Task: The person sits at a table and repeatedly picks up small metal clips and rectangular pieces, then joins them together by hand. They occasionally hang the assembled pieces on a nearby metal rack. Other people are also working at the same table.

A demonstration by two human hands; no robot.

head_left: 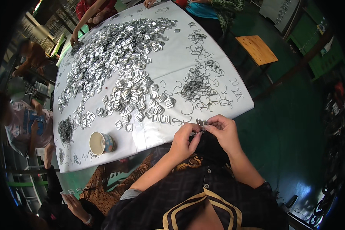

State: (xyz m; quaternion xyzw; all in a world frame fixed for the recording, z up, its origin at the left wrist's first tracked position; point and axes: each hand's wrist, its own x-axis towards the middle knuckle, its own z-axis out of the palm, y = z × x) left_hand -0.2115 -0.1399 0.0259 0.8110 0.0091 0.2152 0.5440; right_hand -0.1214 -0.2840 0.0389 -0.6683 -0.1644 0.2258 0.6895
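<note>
Just off the near edge of the table, my two hands meet around a small silver metal buckle (201,122). My right hand (226,135) pinches it between thumb and fingers. My left hand (184,142) is closed against its near side, with fingertips pressed together; a bit of bent metal shows below them, too small to make out. Past my hands, a tangled pile of bent wire hooks (197,89) lies on the white tabletop (172,69). A large heap of flat silver buckles (128,92) spreads across the middle and far left.
A paper cup (102,143) stands near the table's front left edge, with a dark pile of wire hooks (66,131) beyond it. Other people sit around the table, and one reaches an arm (82,26) over the far left edge. A wooden stool (257,50) is at the right.
</note>
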